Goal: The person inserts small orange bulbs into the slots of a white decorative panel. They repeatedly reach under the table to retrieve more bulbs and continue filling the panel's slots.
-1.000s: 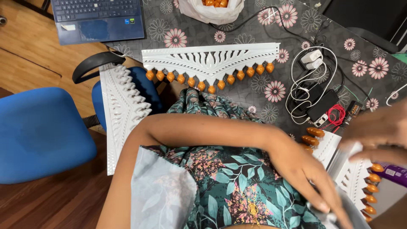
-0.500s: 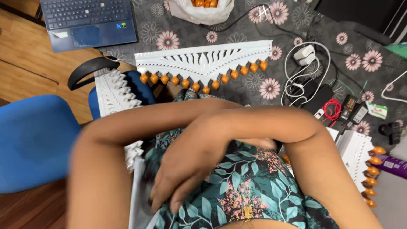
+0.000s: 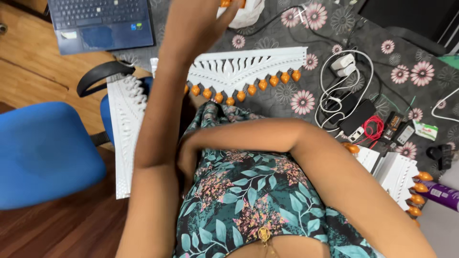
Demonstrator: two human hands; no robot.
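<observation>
Near the body, the right hand [image 3: 187, 160] lies against the floral dress, its fingers hidden. Beyond it lies the white lace panel [image 3: 246, 69] with orange beads. Past that panel, the left hand [image 3: 201, 19] reaches the white bag [image 3: 246, 12], its grip unclear.

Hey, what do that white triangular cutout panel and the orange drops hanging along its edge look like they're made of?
The white cutout panel looks like moulded plastic or foam board: flat, matte, with clean repeated openwork slots. Which of the two, the picture leaves open. The orange drops look like glossy plastic beads, since small highlights show on their rounded surfaces. The left hand reaches past them toward the white bag, apparently thin plastic film, crinkled and soft-looking.
</observation>
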